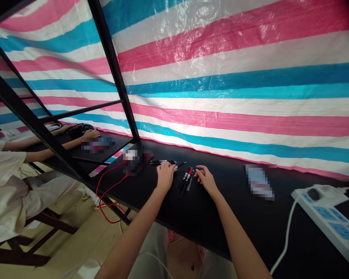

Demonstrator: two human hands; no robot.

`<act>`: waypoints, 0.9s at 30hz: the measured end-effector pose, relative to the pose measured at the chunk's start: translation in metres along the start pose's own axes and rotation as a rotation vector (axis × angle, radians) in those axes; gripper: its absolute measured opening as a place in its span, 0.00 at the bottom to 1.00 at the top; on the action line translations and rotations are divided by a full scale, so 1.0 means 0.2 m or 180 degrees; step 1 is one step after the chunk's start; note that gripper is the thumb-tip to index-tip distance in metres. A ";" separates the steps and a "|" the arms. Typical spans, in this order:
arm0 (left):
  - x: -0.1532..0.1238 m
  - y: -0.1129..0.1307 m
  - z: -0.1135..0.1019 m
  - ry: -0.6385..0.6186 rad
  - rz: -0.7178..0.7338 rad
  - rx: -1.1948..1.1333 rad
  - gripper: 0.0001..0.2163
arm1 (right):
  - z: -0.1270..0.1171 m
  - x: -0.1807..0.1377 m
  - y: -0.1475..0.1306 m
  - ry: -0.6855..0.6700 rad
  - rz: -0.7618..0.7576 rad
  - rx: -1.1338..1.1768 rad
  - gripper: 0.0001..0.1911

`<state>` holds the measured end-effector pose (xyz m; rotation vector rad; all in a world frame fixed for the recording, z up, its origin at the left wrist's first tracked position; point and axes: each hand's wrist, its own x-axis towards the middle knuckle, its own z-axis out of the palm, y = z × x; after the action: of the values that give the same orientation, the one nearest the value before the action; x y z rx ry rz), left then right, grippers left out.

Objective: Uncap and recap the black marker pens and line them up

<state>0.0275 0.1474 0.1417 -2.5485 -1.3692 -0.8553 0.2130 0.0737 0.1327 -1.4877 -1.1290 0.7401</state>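
My left hand (165,176) is over a row of black pens (159,162) on the black desk. Its fingers are bent closed, and a dark pen (181,164) sticks out to the right at the fingertips. To the right, my right hand (207,180) hovers close to the desk with its fingers loosely curved and apart, nothing between them. Between my hands lie several pens side by side, among them a red-capped pen (189,173), pointing away from me. The right fingertips are just beside this group. My left palm hides part of the row behind it.
A white power strip (328,217) with cables lies at right. Blurred-out items sit on the desk, one (258,182) at right, another (135,161) at left with a red cable (100,201). A black metal frame (113,66) separates a co-worker's arms (55,149). Striped sheeting (235,97) hangs behind.
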 end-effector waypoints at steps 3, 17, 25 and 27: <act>-0.01 0.05 -0.05 0.0084 0.0324 -0.0208 0.09 | -0.01 0.00 -0.02 -0.0279 0.0099 0.0291 0.18; -0.01 0.10 -0.10 -0.0223 0.0925 -0.0571 0.10 | -0.04 -0.02 -0.08 -0.0050 -0.0216 0.0507 0.20; 0.00 0.11 -0.13 -0.0255 0.0755 -0.0546 0.10 | -0.03 -0.03 -0.11 0.0347 -0.0382 0.0499 0.18; 0.00 0.10 -0.14 -0.0251 0.0720 -0.0533 0.10 | -0.03 -0.02 -0.10 0.0617 -0.0306 0.0654 0.18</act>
<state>0.0322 0.1254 0.1671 -2.8223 -1.0396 -0.8690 0.2113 0.0672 0.1534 -1.2930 -0.9415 0.6119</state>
